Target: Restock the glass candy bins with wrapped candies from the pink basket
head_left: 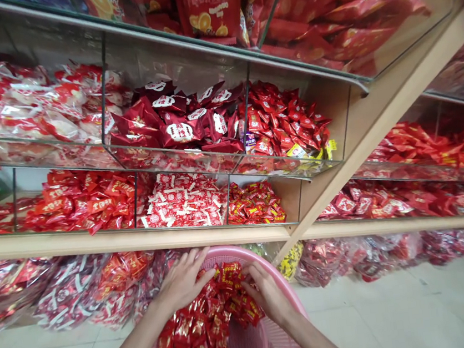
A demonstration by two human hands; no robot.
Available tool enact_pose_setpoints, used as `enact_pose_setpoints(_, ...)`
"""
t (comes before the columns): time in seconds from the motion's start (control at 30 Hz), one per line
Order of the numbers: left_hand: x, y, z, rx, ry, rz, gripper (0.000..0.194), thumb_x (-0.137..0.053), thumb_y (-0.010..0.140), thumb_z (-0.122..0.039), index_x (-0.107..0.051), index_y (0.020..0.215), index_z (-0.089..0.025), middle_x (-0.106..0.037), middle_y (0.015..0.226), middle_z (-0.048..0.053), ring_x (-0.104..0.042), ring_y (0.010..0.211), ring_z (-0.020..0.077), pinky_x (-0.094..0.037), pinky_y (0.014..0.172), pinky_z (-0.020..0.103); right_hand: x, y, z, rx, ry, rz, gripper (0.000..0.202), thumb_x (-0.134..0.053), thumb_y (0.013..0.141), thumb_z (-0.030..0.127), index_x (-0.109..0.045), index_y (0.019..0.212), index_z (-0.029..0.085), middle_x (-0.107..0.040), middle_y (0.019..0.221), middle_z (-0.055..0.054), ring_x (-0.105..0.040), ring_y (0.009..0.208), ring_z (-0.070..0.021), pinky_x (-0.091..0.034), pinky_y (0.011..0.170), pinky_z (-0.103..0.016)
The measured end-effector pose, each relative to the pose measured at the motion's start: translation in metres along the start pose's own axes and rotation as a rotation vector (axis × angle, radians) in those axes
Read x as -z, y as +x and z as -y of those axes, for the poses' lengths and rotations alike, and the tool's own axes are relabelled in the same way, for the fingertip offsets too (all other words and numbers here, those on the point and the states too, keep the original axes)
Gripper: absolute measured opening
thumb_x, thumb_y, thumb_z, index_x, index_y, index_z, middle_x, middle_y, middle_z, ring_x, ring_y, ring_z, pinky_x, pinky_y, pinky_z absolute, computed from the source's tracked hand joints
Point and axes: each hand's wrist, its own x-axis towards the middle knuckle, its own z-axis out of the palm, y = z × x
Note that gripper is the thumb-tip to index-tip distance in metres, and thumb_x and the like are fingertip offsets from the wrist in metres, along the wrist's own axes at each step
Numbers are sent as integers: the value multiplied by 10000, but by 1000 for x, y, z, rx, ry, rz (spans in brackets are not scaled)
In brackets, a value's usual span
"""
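A pink plastic basket [290,296] stands below the shelves, partly filled with red-wrapped candies [191,335] that have gold and yellow print. My left hand [184,280] is over the basket's far left side, fingers stretched out and thumb apart, beside the heap. On the right inside the rim, my right hand [267,292] has its fingers bent around a few of the red-wrapped candies. Its fingertips are partly hidden among the wrappers. Bare mesh shows at the basket's bottom right.
Glass-fronted shelf compartments hold red candies [256,202], red-and-white packets [184,199] and dark red packets [180,129]. A slanting wooden post [361,131] divides the shelving. Clear bags of candy [73,287] lie under the bottom ledge [97,239], on the tiled floor [382,313].
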Motion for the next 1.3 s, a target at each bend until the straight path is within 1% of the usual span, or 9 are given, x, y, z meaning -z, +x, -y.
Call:
enact_pose_setpoints(0.2, 1, 0, -1, -7, 0, -13, 634, -178, 830, -641, -126, 1394, -358, -330, 1421, 73, -323, 1280, 285, -276, 1004, 453, -1, -1, -3, -8, -9, -18, 91, -508, 802, 193, -517, 889, 217, -521, 924, -36, -544, 775, -165, -466, 671, -296)
enact_pose_setpoints(0.5, 1, 0, -1, -10, 8, -18, 634, -183, 828, -642, -131, 1393, -358, -350, 1409, 69, -340, 1270, 285, -287, 995, 451, -8, -7, -9, 11, -19, 3, 179, -528, 808, 226, -487, 982, 207, -513, 995, -57, -542, 892, -185, -470, 752, -308)
enact_pose_setpoints(0.67, -1, 0, 1, -9, 9, -28, 646, -194, 823, -648, -136, 1395, -351, -341, 1416, 63, -354, 1261, 296, -296, 991, 436, 11, 4, 6, 0, 24, -8, 109, -487, 843, 252, -515, 940, 211, -535, 959, -47, -548, 872, -170, -461, 755, -287)
enact_pose_setpoints(0.83, -2, 0, 3, 0, 11, -35, 640, -198, 824, -647, -133, 1392, -361, -323, 1428, 61, -359, 1258, 302, -305, 986, 447, 65, 39, 24, 54, 11, -134, 149, -437, 873, 288, -534, 954, 208, -549, 965, -56, -550, 779, -149, -442, 719, -267)
enact_pose_setpoints(0.93, -3, 0, 3, 0, -2, -27, 644, -206, 824, -645, -137, 1393, -352, -315, 1431, 66, -336, 1272, 302, -302, 990, 450, 97, 70, 22, 86, -24, -245, 168, -421, 868, 255, -535, 980, 203, -554, 956, -62, -539, 772, -154, -433, 727, -275)
enact_pose_setpoints(1.0, -3, 0, 4, -5, -9, -30, 641, -206, 829, -637, -141, 1395, -343, -321, 1428, 65, -323, 1281, 291, -300, 996, 444, 111, 92, 17, 125, -54, -285, 216, -404, 844, 190, -531, 1018, 201, -548, 994, -69, -533, 869, -173, -422, 787, -296)
enact_pose_setpoints(1.1, -5, 0, 6, -21, -8, -39, 631, -201, 838, -625, -139, 1396, -338, -324, 1427, 58, -302, 1295, 273, -288, 1012, 438, 116, 121, 13, 235, -122, -210, 405, -384, 746, 66, -510, 1107, 200, -508, 1143, -72, -467, 1055, -190, -373, 900, -343)
enact_pose_setpoints(1.17, -5, 0, 6, -18, 0, -41, 634, -205, 837, -626, -140, 1396, -335, -319, 1429, 58, -305, 1293, 277, -288, 1013, 443, 110, 135, 17, 278, -157, -143, 467, -391, 705, 41, -509, 1127, 203, -499, 1185, -64, -444, 1083, -189, -353, 922, -361)
enact_pose_setpoints(1.3, -4, 0, 6, -33, 5, -74, 610, -220, 844, -608, -157, 1391, -345, -359, 1410, 37, -353, 1268, 269, -315, 1002, 419, 90, 157, 28, 250, -125, -104, 366, -494, 742, 157, -528, 1106, 176, -544, 1143, -78, -473, 1039, -200, -365, 896, -367)
